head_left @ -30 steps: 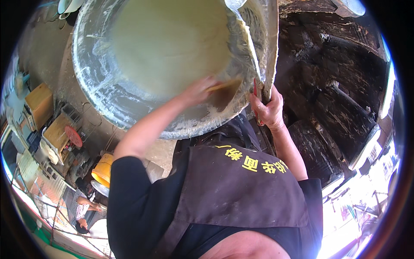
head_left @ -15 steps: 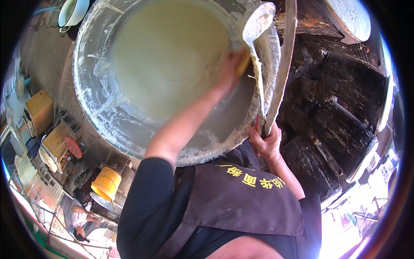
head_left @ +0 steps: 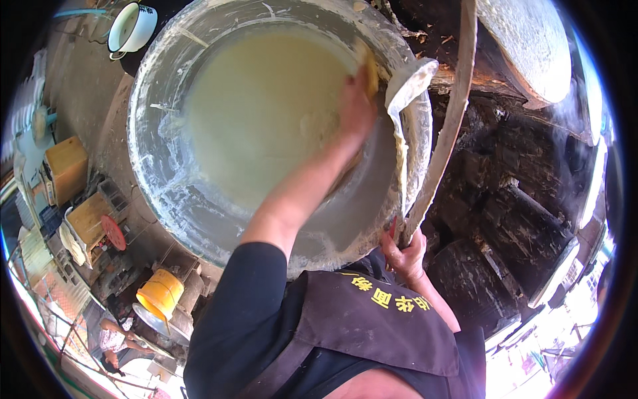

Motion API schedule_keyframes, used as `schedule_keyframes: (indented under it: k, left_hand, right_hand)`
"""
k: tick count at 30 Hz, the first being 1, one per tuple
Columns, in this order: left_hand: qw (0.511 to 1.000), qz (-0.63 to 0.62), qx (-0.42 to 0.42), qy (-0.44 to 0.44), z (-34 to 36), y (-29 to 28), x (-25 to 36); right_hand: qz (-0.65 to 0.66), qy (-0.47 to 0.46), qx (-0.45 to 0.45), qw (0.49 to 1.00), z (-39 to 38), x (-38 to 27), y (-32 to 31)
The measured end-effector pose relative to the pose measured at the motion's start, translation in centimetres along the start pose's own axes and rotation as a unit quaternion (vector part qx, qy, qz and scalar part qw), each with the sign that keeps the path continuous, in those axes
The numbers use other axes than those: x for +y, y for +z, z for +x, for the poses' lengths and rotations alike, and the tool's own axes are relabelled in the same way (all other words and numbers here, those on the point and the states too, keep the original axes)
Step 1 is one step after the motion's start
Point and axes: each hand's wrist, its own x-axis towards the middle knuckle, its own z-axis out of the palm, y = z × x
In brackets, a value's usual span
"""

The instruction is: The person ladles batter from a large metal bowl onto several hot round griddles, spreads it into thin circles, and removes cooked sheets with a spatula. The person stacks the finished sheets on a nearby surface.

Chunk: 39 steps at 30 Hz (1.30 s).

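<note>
Pale, cloudy liquid fills much of a large round vat, whose walls are crusted with white paste. Across it reaches my left arm. My left hand, smeared by motion, is closed on a flat yellow thing against the inner right wall; its kind cannot be made out. At the near right rim my right hand is closed round a long wooden stick and the lower end of a ladle. Thick batter coats the ladle, which leans along the rim with its bowl at the top.
Dark wooden boards stand to the right, below a round white surface. At the left are a white enamel pot, a yellow bucket, a wooden box and a red round stool. Another person is at the lower left.
My left hand has moved up and farther along the inner wall with the yellow thing. The ladle's bowl has turned more edge-on and sits lower. The whole view has shifted slightly.
</note>
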Motion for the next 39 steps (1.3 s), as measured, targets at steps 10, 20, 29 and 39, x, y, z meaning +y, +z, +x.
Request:
schedule_keyframes:
  k: [10,20,29,39]
  left_hand:
    - [0.994,-0.014,-0.024,-0.110,1.8,0.6,1.5]
    - [0.728,-0.363,0.389,-0.432,13.6,-23.4,-21.3]
    - [0.929,0.148,-0.032,-0.339,-0.4,-37.7,-10.6]
    - [0.769,0.554,-0.290,0.135,18.9,-27.1,-8.9]
  right_hand:
    - [0.017,0.019,0.038,0.999,-0.5,0.4,0.5]
    - [0.027,0.000,0.065,0.997,-0.4,0.4,0.7]
    - [-0.013,-0.037,0.058,0.998,0.1,-1.2,0.4]
    - [-0.015,-0.040,0.076,0.996,0.2,-1.9,0.5]
